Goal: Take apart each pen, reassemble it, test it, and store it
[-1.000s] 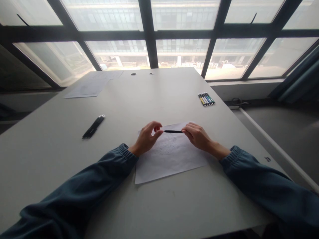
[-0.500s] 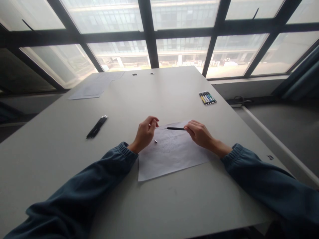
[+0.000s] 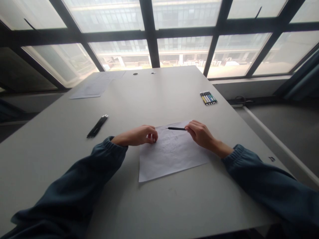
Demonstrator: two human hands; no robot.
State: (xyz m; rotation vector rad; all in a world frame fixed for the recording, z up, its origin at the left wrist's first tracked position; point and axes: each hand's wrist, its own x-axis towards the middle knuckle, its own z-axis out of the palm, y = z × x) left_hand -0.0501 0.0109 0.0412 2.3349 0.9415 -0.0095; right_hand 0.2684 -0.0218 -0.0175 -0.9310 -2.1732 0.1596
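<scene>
Right hand (image 3: 200,134) holds pen (image 3: 176,128) over paper (image 3: 171,162); left hand (image 3: 141,135) at small piece (image 3: 155,141).

The pen (image 3: 176,128) is black, the sheet (image 3: 174,164) white with grey marks (image 3: 170,144), the sleeves (image 3: 251,169) blue.

Premises appear to be an office or study room; a broad white counter (image 3: 171,207) stands before a wall of dark-framed windows (image 3: 184,51); a large building (image 3: 117,51) shows through the panes; the counter carries a marked sheet (image 3: 171,161), loose papers (image 3: 88,88), black pens (image 3: 97,126) and a row of coloured pens (image 3: 208,98); a dark curtain (image 3: 300,84) hangs at right; exact use cannot be confirmed.
</scene>
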